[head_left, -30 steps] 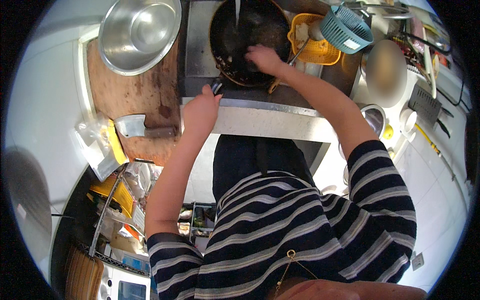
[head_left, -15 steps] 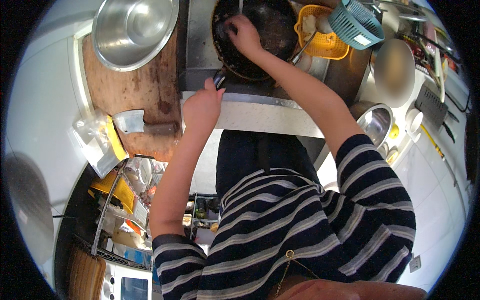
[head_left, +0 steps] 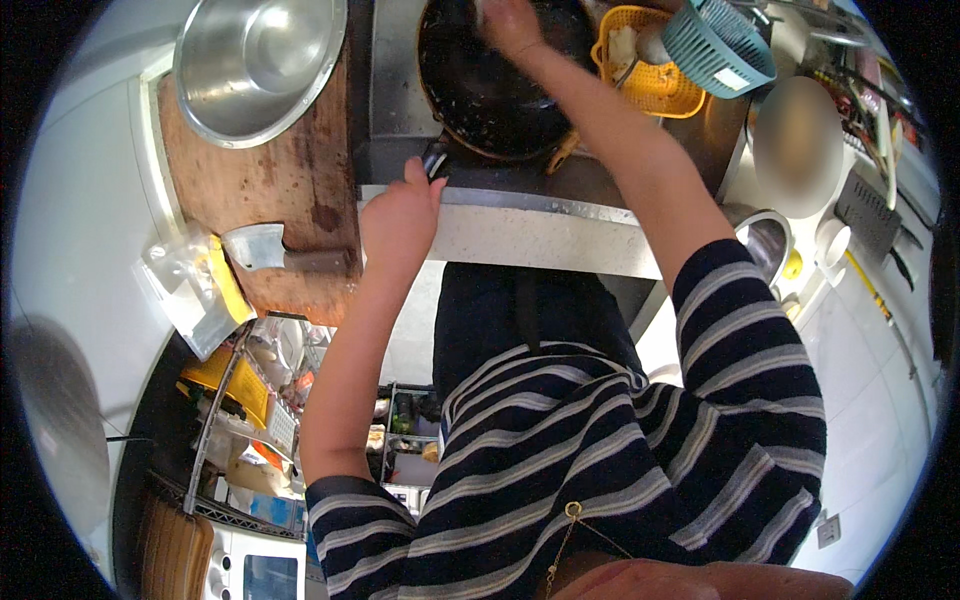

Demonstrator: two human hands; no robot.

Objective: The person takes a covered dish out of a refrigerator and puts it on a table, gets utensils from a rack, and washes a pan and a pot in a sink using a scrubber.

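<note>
A dark wok (head_left: 500, 110) sits in the metal sink at the top of the view, its inside wet and flecked with small bits. My left hand (head_left: 400, 220) is closed around the wok's black handle (head_left: 435, 162) at the near left. Over the far part of the wok is my right hand (head_left: 512, 28), its fingers smeared by motion; whether they hold anything does not show. A short brown handle (head_left: 562, 152) sticks out from the wok's near right rim, beside my right forearm.
Left of the sink, a cleaver (head_left: 258, 247) lies on a wooden board (head_left: 220, 180) below a large steel basin (head_left: 255, 65). A yellow basket (head_left: 680, 98) with a ladle (head_left: 653, 45) and a teal basket (head_left: 715, 50) stand at right. Bottom left is a wire rack (head_left: 212, 430).
My right hand has moved farther up across the wok, away from me. My left hand keeps its hold on the handle. The brown handle at the wok's right rim now shows more fully.
</note>
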